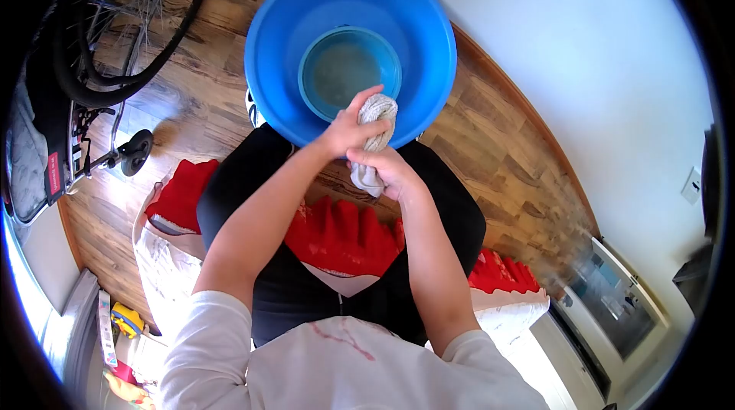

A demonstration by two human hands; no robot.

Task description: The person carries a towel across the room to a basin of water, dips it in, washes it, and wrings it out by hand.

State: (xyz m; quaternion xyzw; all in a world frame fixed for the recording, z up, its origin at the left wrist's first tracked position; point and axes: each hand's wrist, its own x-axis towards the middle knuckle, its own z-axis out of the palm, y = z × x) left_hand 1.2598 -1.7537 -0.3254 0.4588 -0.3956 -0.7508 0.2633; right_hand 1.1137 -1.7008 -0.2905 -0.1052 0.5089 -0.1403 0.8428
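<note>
A bunched, off-white knitted cloth (pixel 375 120), sock-like in shape, is held upright over the near rim of the large blue basin (pixel 425 35). My left hand (pixel 348 130) grips its upper part, with fingers around it and one finger stretched past it. Lower down, my right hand (pixel 392 168) is closed around the cloth's smoother end. Inside the basin sits a smaller teal bowl (pixel 305 73), just beyond my hands, with cloudy liquid (pixel 346 69) in it. Folds hide whether the cloth is a sock or a rag.
A bicycle wheel (pixel 164 58) and a pedal (pixel 136 152) are at the left. Red-and-white fabric (pixel 344 234) lies beneath my legs. A white wall (pixel 566 50) rises on the right, above the wooden floor (pixel 490 150). A yellow toy (pixel 127 320) is at lower left.
</note>
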